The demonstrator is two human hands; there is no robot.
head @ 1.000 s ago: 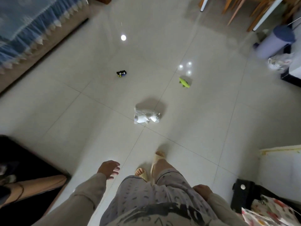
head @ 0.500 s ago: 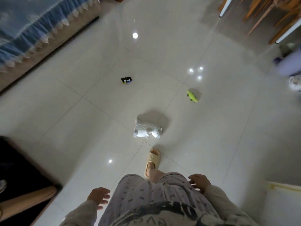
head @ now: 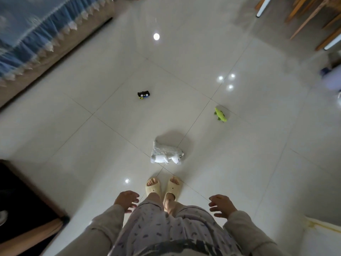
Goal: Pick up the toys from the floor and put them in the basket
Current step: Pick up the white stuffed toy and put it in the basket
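Observation:
Three toys lie on the pale tiled floor. A white plush animal (head: pixel 166 153) rests on its side just ahead of my two slippered feet. Farther off to the left sits a small black toy car (head: pixel 143 94), and to the right a bright green toy lizard (head: pixel 220 114). My left hand (head: pixel 126 200) hangs beside my left leg with its fingers spread and holds nothing. My right hand (head: pixel 221 207) hovers by my right leg, fingers apart, also holding nothing. Both hands are well short of the plush. No basket is in view.
A sofa with a blue lace-edged cover (head: pixel 36 34) runs along the upper left. Wooden chair legs (head: pixel 310 17) stand at the upper right. A dark piece of furniture (head: pixel 24 209) fills the lower left, and a white box edge (head: pixel 321 235) sits at the lower right.
I have stepped forward, so both feet now stand together close to the white plush. Both hands have swung forward with fingers spread. The view tilted down toward the toys.

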